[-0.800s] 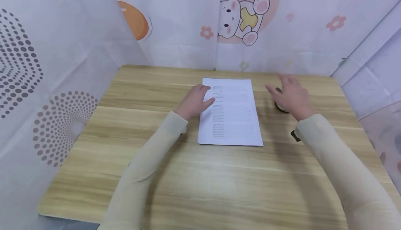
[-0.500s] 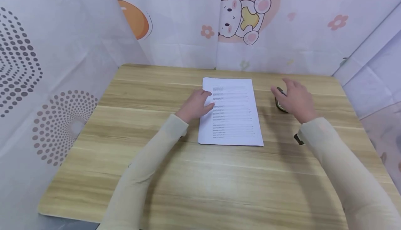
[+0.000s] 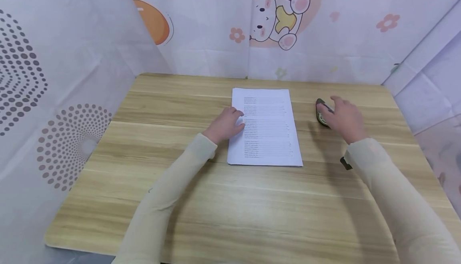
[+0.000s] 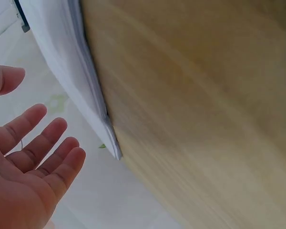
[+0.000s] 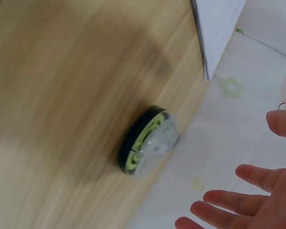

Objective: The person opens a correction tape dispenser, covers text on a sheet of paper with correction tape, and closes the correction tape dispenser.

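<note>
A stack of printed white sheets (image 3: pixel 268 136) lies on the wooden table, its edge also showing in the left wrist view. Over its left edge is my left hand (image 3: pixel 224 125), fingers and thumb spread apart; in the left wrist view this hand (image 4: pixel 33 167) holds nothing. To the right of the paper lies a small dark oval object (image 3: pixel 322 121) that my right hand (image 3: pixel 345 121) partly covers from above. Seen by the right wrist camera, the oval object (image 5: pixel 150 143) has a black base, yellow-green trim and a clear top. The right hand (image 5: pixel 250 195) is apart from it, fingers extended.
The wooden table (image 3: pixel 266 216) stands against a white curtain (image 3: pixel 201 24) printed with a bear and flowers. Another curtain hangs on the left with dot patterns. A dark band (image 3: pixel 345 163) shows by the right cuff.
My right hand has shifted slightly right and toward me, uncovering more of the dark oval object. My left hand has slid a little toward me along the paper's left edge.
</note>
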{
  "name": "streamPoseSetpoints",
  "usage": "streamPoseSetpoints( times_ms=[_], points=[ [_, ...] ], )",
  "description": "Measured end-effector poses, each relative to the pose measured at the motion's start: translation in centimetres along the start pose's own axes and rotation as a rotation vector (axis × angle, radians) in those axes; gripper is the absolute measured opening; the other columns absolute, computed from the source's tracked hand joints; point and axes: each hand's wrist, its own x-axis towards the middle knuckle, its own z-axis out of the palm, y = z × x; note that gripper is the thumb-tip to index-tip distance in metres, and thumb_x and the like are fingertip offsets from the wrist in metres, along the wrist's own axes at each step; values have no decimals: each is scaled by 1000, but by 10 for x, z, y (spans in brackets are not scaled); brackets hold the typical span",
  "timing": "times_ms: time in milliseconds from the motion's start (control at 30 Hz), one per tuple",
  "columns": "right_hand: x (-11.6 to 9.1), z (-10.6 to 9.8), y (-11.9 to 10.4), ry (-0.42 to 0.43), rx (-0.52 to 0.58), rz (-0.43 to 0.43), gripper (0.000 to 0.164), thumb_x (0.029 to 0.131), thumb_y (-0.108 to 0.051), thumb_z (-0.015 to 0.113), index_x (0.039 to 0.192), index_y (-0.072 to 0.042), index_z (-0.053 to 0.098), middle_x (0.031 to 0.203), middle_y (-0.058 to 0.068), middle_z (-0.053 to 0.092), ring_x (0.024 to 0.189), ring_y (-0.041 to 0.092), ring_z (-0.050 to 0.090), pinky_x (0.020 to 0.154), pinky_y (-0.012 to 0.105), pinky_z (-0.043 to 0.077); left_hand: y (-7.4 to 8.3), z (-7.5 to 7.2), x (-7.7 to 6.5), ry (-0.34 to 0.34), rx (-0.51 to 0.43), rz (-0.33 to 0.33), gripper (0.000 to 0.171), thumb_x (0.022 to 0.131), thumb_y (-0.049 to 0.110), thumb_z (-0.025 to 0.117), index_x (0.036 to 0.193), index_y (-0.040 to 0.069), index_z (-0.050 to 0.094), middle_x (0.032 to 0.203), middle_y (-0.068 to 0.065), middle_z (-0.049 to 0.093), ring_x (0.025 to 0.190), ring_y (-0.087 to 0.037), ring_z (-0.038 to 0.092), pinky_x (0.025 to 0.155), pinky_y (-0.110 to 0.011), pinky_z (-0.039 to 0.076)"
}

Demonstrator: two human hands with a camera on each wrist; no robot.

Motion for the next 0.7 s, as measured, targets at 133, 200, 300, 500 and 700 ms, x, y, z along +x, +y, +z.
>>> streamPoseSetpoints(
  times_ms=[133, 200, 300, 500, 700],
  points=[
    [-1, 4, 5, -13, 7, 23, 86, 91, -65, 25, 145, 2, 24, 136, 39, 33, 118, 58, 33, 89, 69, 32, -1, 3, 0, 1, 16, 8, 41, 93, 27, 53, 125, 1, 55, 123, -15, 55, 116, -28, 47, 102, -36, 38],
    [0, 6, 8, -13, 6, 25, 86, 91, -65, 25, 144, 3, 23, 135, 40, 34, 118, 58, 33, 89, 68, 33, -1, 5, 0, -4, 18, 7, 41, 93, 27, 53, 124, 1, 56, 122, -15, 56, 114, -28, 48, 101, -36, 39],
    [1, 8, 13, -17, 4, 27, 86, 91, -64, 25, 144, 4, 23, 134, 40, 34, 118, 57, 33, 89, 68, 33, -2, 7, 0, -13, 21, 3, 40, 92, 27, 54, 124, 2, 57, 121, -15, 56, 111, -28, 49, 99, -37, 40],
    [3, 15, 18, -3, -14, 21, 83, 93, -61, 26, 141, 6, 27, 131, 40, 38, 115, 56, 38, 86, 66, 36, -2, 8, -1, -28, 20, -2, 40, 92, 26, 55, 123, 2, 57, 120, -14, 57, 109, -29, 49, 97, -37, 41],
    [5, 19, 24, -26, -9, 41, 85, 92, -63, 24, 143, 5, 24, 129, 41, 38, 107, 56, 42, 80, 63, 39, -1, 9, 0, -34, 41, 19, 38, 91, 25, 57, 121, 3, 59, 116, -14, 58, 106, -28, 50, 95, -37, 42]
  ],
)
